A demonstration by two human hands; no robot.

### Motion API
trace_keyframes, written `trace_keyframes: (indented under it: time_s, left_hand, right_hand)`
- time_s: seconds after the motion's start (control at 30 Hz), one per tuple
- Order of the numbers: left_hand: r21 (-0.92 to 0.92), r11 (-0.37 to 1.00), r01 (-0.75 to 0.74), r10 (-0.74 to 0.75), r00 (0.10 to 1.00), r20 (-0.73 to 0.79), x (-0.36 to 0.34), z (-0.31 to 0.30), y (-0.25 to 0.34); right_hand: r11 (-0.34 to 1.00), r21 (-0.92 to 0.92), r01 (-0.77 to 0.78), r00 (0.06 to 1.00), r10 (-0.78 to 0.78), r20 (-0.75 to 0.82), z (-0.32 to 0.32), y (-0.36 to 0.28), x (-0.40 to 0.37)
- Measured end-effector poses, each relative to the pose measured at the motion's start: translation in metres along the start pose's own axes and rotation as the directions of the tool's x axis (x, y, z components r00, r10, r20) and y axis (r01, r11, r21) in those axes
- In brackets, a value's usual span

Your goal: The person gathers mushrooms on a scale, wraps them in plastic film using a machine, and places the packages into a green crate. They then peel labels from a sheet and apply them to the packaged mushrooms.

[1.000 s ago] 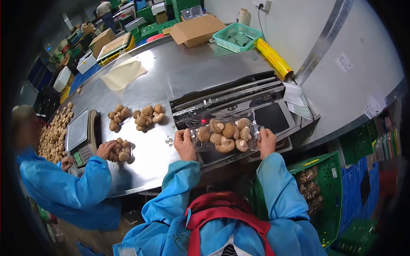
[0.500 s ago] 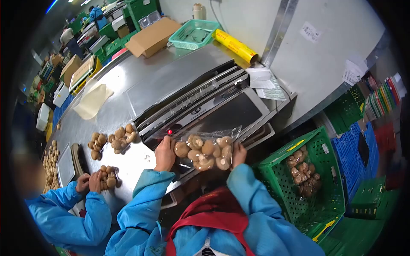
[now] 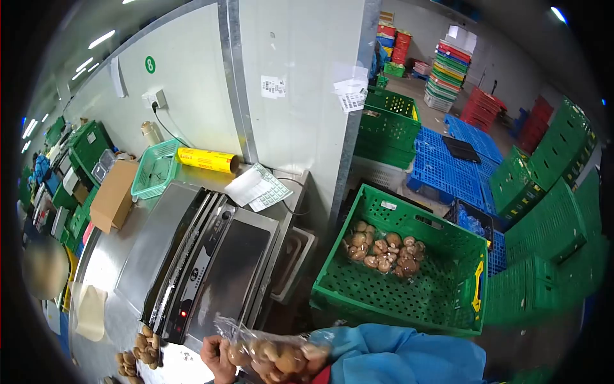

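- Bag of mushrooms [image 3: 275,360]: clear film, several brown mushrooms bunched inside; at the lower edge of view, just in front of the wrapping machine.
- Left hand [image 3: 219,360]: fingers closed on the bag's left end, loose film rising beside them.
- Right hand: hidden; its blue sleeve [image 3: 403,355] reaches the bag's other end. Cannot tell how the fingers stand.
- Large green crate [image 3: 387,315]: to the right of the counter [image 3: 121,313], open top, perforated walls and base. Holds clear-wrapped mushroom packs [image 3: 384,253] lying close together toward the far left; bare base to their right and nearer.
- Teal basket [image 3: 146,185]: on the counter's far part, against the yellow roll carton [image 3: 206,160]. Something thin and dark inside, too small to name.
- Cardboard box [image 3: 114,195]: left of the basket; contents cannot be seen.
- Wrapping machine [image 3: 214,275]: on the counter, red light lit, dark flat plate.
- Mushroom clusters [image 3: 147,347]: on the counter, left of the machine's near end.
- Pale shallow tray [image 3: 297,265]: low, between machine and green crate.
- Black crate [image 3: 489,233]: beyond the green crate, crumpled blue plastic [image 3: 470,222] inside.
- Stacked green crates [image 3: 543,224]: farther right, insides hidden.
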State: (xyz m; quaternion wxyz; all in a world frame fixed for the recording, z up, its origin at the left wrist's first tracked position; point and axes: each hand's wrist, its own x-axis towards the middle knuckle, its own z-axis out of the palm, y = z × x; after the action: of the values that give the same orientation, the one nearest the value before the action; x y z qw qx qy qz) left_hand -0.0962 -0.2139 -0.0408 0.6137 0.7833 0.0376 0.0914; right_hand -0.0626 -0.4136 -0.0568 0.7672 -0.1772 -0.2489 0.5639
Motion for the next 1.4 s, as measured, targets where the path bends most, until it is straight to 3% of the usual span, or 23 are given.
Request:
trace_keyframes:
  time_s: [0.1, 0.2, 0.27, 0.33, 0.37, 0.4, 0.43, 0.47, 0.5, 0.53, 0.6, 0.67, 0.73, 0.8, 0.87, 0.93, 1.0, 1.07, 1.13, 1.2, 1.3, 1.37, 1.4]
  left_hand:
    - [0.074, 0.977, -0.199, 0.204, 0.977, -0.067, -0.011, -0.001, 0.03]
    - [0.133, 0.874, -0.468, 0.449, 0.881, 0.147, -0.015, -0.035, 0.063]
    - [0.016, 0.867, -0.498, 0.49, 0.86, 0.143, -0.014, -0.042, 0.074]
    - [0.066, 0.94, -0.334, 0.313, 0.923, 0.223, -0.014, -0.029, 0.075]
    - [-0.134, 0.991, 0.004, 0.041, 0.942, 0.332, -0.021, -0.018, 0.059]
    - [-0.459, 0.842, 0.284, -0.034, 0.877, 0.48, -0.029, 0.0, 0.054]
    - [-0.536, 0.83, 0.155, 0.21, 0.804, 0.557, -0.022, 0.015, 0.059]
    - [-0.631, 0.744, 0.222, 0.297, 0.735, 0.61, -0.018, 0.029, 0.058]
    - [-0.535, 0.82, 0.202, 0.249, 0.715, 0.653, -0.021, 0.031, 0.068]
    - [-0.492, 0.77, 0.407, 0.147, 0.637, 0.757, -0.026, 0.029, 0.071]
    - [-0.337, 0.941, 0.0, 0.287, 0.528, 0.799, -0.02, 0.028, 0.064]
    - [-0.265, 0.963, -0.046, 0.255, 0.468, 0.846, -0.026, 0.028, 0.066]
    - [-0.282, 0.959, -0.009, 0.26, 0.416, 0.871, -0.029, 0.033, 0.066]
    - [-0.282, 0.958, 0.048, 0.241, 0.39, 0.889, -0.031, 0.033, 0.064]
    - [-0.279, 0.956, 0.089, 0.229, 0.367, 0.901, -0.029, 0.035, 0.064]
    - [-0.274, 0.952, 0.14, 0.21, 0.356, 0.911, -0.03, 0.034, 0.063]
    - [-0.275, 0.935, 0.223, 0.186, 0.353, 0.917, -0.031, 0.038, 0.062]
    - [-0.274, 0.909, 0.314, 0.154, 0.359, 0.92, -0.032, 0.045, 0.062]
    - [-0.284, 0.848, 0.447, 0.111, 0.374, 0.921, -0.033, 0.052, 0.06]
    - [-0.305, 0.75, 0.587, 0.073, 0.385, 0.92, -0.034, 0.059, 0.057]
    - [-0.345, 0.534, 0.772, 0.019, 0.396, 0.918, -0.032, 0.08, 0.053]
    - [-0.392, 0.373, 0.841, -0.015, 0.428, 0.904, -0.029, 0.097, 0.05]
    - [-0.426, 0.36, 0.83, 0.005, 0.455, 0.891, -0.027, 0.106, 0.051]
  right_hand:
    - [0.992, -0.115, -0.059, 0.998, 0.061, 0.013, 0.009, 0.0, 0.004]
    - [0.955, -0.291, -0.062, 0.996, 0.077, 0.041, 0.019, -0.009, 0.008]
    - [0.897, -0.439, -0.048, 0.989, 0.103, 0.102, 0.026, -0.017, 0.008]
    - [0.915, -0.374, -0.153, 0.988, 0.146, -0.049, 0.041, -0.012, 0.008]
    - [0.964, -0.229, -0.135, 0.99, 0.126, -0.056, 0.032, 0.007, 0.008]
    - [0.966, -0.229, -0.117, 0.992, 0.106, -0.063, 0.024, 0.015, 0.009]
    - [0.901, -0.433, -0.001, 1.0, 0.002, 0.003, 0.017, 0.019, 0.009]
    - [0.787, -0.607, 0.11, 0.994, -0.078, 0.078, 0.021, 0.016, 0.007]
    - [0.871, -0.451, -0.192, 0.969, 0.24, 0.052, 0.034, -0.004, 0.003]
    - [0.875, -0.448, -0.183, 0.974, 0.224, 0.038, 0.026, 0.006, -0.004]
    - [0.681, -0.732, -0.024, 0.985, 0.142, 0.1, -0.011, 0.04, -0.022]
    - [0.55, -0.834, 0.053, 0.986, 0.104, 0.131, -0.012, 0.052, -0.037]
    - [0.587, -0.806, 0.071, 0.964, -0.249, -0.096, 0.025, 0.03, -0.058]
    - [0.48, -0.869, -0.121, 0.992, 0.026, -0.124, -0.024, 0.051, -0.097]
    - [0.554, -0.593, -0.585, 0.802, 0.283, -0.527, 0.051, -0.041, -0.091]
    - [0.499, -0.765, -0.407, 0.701, -0.366, -0.612, 0.084, -0.078, -0.113]
    - [0.118, -0.991, -0.067, 0.842, -0.526, -0.12, 0.121, -0.106, -0.079]
    - [0.192, -0.959, 0.211, 0.948, -0.281, 0.152, 0.14, -0.083, -0.038]
    - [0.369, -0.925, -0.094, 0.993, -0.03, -0.113, 0.147, -0.086, -0.044]
    - [0.359, -0.931, -0.065, 0.991, -0.083, -0.102, 0.126, -0.078, -0.084]
    - [0.538, -0.803, -0.256, 0.913, -0.139, -0.383, 0.105, -0.051, -0.153]
    - [0.722, -0.658, -0.215, 0.769, -0.291, -0.57, 0.093, -0.025, -0.182]
    - [0.687, -0.715, -0.134, 0.686, -0.456, -0.567, 0.065, 0.002, -0.193]
